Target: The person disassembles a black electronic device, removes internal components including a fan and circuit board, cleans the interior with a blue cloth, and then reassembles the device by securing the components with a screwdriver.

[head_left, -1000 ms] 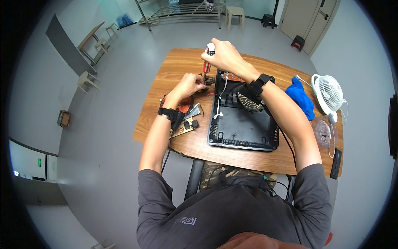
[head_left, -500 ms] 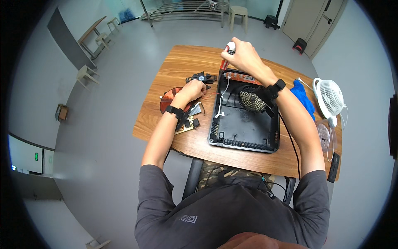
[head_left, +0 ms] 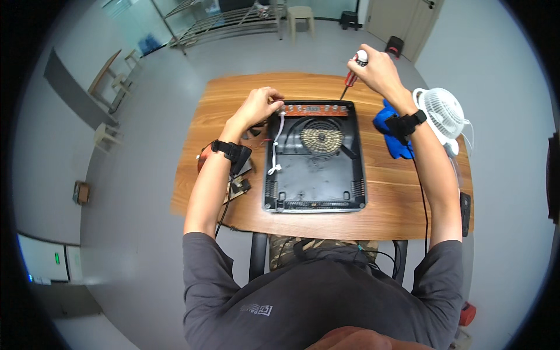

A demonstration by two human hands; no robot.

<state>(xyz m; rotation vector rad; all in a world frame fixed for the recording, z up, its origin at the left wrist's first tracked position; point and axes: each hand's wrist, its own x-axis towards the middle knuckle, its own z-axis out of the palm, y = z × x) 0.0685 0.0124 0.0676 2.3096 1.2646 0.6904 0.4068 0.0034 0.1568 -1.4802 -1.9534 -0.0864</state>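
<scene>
"Near to far, what's risky?"

"Black casing (head_left: 318,179) sits on the counter (head_left: 396,216), open side up; its loose white lead (head_left: 274,168) could snag if I drag a wrist across."

"Hands?"

"My left hand (head_left: 257,108): fingers half curled at the far-left corner, can't tell if gripping anything; pressing there might shift the orange board (head_left: 318,111). My right hand (head_left: 376,70), farthest: closed round the screwdriver (head_left: 350,80), shaft slanting down by the far edge. A slip could gouge the board."
</scene>
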